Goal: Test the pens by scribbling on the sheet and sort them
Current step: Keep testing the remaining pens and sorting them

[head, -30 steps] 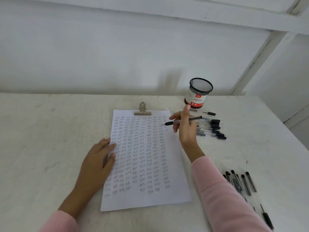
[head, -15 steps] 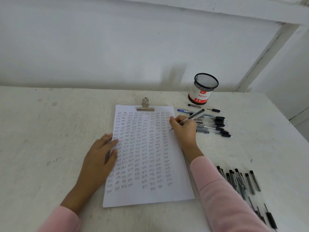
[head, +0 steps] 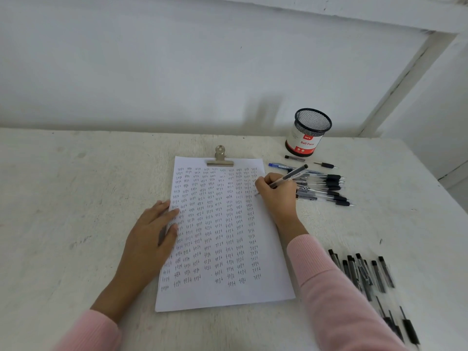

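A white sheet [head: 228, 295] covered with rows of small handwritten marks lies in the middle of the table, held at its top by a metal clip [head: 219, 158]. My right hand [head: 277, 196] grips a black pen [head: 291, 175] in a writing hold, its tip down at the sheet's right edge near the top. My left hand [head: 152, 236] lies flat on the sheet's left edge, fingers straight. A pile of pens [head: 326, 188] sits just right of my right hand. A second group of pens [head: 367, 274] lies at the near right.
A black mesh pen cup [head: 307, 133] with a red-and-white label stands at the back right, close to the wall. Two short pen parts [head: 324, 164] lie in front of it. The table's right edge runs near the pens.
My right hand brought the pen from above the sheet down to its right edge, turning it into a writing hold. The left hand stayed on the sheet. The camera view shifted slightly.
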